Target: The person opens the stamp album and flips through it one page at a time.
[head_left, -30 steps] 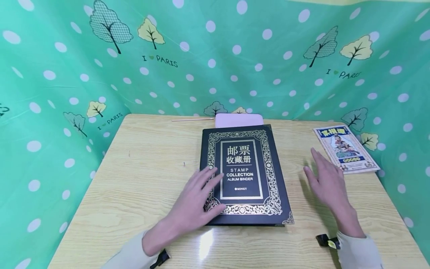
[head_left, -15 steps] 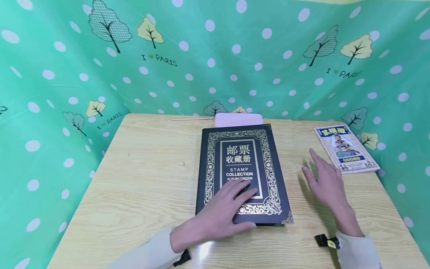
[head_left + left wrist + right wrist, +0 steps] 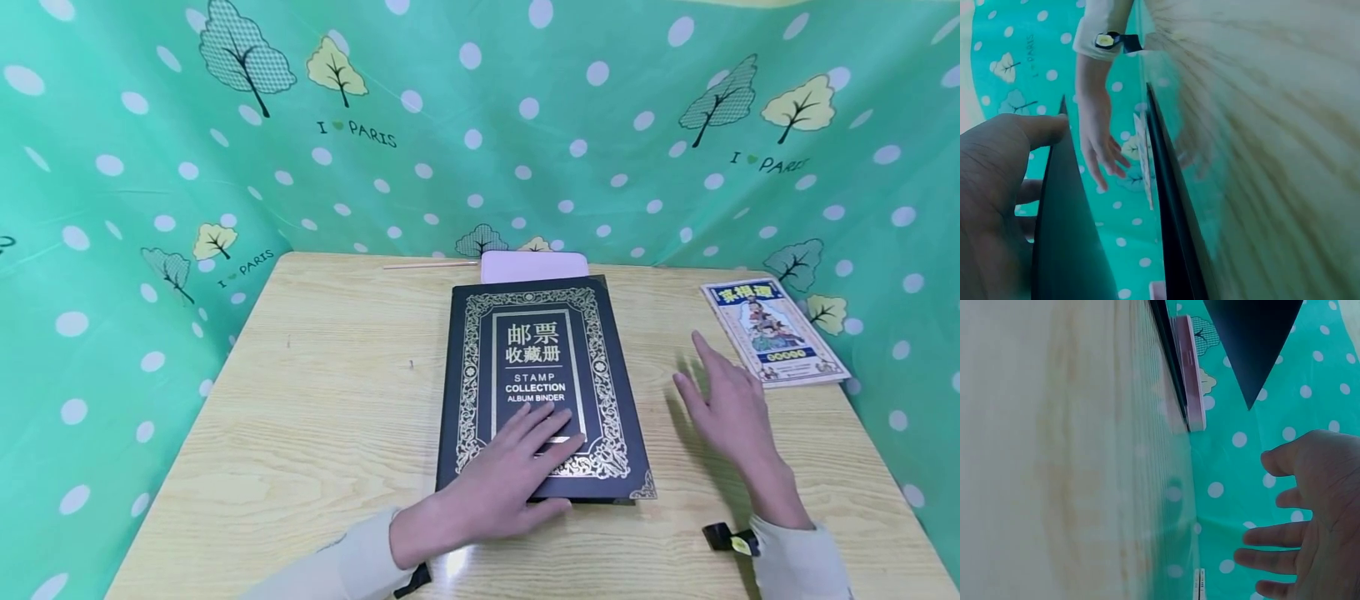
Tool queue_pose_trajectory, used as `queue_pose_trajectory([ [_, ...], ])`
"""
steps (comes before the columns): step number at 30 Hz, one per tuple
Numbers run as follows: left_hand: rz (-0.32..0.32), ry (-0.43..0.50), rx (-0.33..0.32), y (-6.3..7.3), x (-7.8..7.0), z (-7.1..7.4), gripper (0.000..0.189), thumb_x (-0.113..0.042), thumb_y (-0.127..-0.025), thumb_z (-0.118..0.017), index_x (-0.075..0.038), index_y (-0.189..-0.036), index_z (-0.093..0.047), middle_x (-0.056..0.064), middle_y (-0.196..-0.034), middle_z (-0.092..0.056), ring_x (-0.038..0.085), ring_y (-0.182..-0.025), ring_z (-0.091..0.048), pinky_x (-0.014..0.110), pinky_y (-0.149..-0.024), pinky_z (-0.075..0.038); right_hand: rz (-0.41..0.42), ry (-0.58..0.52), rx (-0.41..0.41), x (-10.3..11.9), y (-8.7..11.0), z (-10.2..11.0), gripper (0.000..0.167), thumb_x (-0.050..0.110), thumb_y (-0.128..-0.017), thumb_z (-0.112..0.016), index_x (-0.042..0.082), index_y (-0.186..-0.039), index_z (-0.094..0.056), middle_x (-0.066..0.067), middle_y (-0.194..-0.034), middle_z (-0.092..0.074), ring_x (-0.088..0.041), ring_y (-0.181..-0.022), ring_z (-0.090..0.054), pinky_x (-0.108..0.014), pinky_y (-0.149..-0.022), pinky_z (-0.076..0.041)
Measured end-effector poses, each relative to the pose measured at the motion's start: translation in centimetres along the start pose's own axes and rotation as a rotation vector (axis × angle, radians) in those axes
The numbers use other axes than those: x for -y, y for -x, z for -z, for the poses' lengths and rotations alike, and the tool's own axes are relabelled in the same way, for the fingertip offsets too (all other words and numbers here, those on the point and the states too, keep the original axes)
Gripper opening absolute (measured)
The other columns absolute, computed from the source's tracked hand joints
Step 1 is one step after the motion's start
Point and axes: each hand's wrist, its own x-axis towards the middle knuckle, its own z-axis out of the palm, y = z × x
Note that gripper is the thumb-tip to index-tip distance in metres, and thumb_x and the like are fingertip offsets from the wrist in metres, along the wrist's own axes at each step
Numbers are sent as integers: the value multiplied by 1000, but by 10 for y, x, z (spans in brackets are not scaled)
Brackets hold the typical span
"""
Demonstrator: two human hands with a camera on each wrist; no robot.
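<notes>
A dark stamp album binder (image 3: 534,367) with gold lettering and an ornate gold border lies in the middle of the table. My left hand (image 3: 506,479) rests over the lower part of its cover, fingers spread, covering some of the border. The thumb lies along the near edge. From the left wrist, the front cover (image 3: 1072,219) stands apart from the lower cover (image 3: 1175,206), with a gap between them. To the right of the album, my right hand (image 3: 727,408) hovers with fingers extended and holds nothing; in the right wrist view a dark cover corner (image 3: 1249,387) juts nearby.
A colourful booklet (image 3: 772,332) lies at the right of the wooden table (image 3: 322,400), just beyond the right hand. A pink case (image 3: 534,267) sits behind the album, with a thin stick (image 3: 429,266) left of it. A green dotted cloth (image 3: 480,158) hangs around the table.
My left hand has moved rightward and slightly down across the album, from its left side to the lower middle. The right hand and album have stayed nearly still.
</notes>
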Motion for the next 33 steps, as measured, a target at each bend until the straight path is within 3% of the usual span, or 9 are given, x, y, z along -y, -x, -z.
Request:
queue_pose_trajectory([
  [7, -78, -187, -65, 4, 0, 0, 69, -55, -108, -66, -20, -166, -51, 12, -169, -52, 35, -159, -45, 58, -132, -30, -2, 7, 0, 2, 0, -1, 76, 28, -114, -63, 5, -176, -26, -40, -161, -46, -65, -143, -45, -80, -118, -26],
  [16, -107, -310, -69, 5, -5, 3, 59, -53, -114, -55, -25, -166, -53, 10, -167, -54, 34, -158, -47, 59, -130, -35, 9, 12, 3, 3, 0, 0, 77, 27, -113, -64, 6, -176, -26, -39, -161, -47, -65, -142, -47, -79, -118, -26],
  [21, -120, -376, -136, 10, -7, 3, 58, -51, -112, -58, -23, -164, -55, 12, -165, -57, 33, -156, -49, 57, -128, -38, 18, 15, 2, 3, 0, 0, 76, 25, -112, -66, 4, -175, -28, -40, -158, -49, -65, -139, -49, -79, -118, -27],
  [28, -122, -392, -223, 16, -6, 4, 50, -44, -119, -43, -21, -161, -60, 14, -164, -57, 32, -156, -50, 55, -127, -40, 30, 17, 4, 4, 0, -1, 76, 25, -112, -67, 5, -175, -29, -39, -157, -51, -65, -136, -52, -78, -119, -27],
  [33, -149, -357, -329, 19, -2, 7, 54, -40, -121, -32, -16, -158, -63, 17, -162, -59, 33, -152, -55, 54, -122, -47, 39, 14, -4, 7, 1, -1, 75, 25, -111, -67, 4, -174, -32, -38, -156, -53, -65, -135, -54, -78, -118, -28],
])
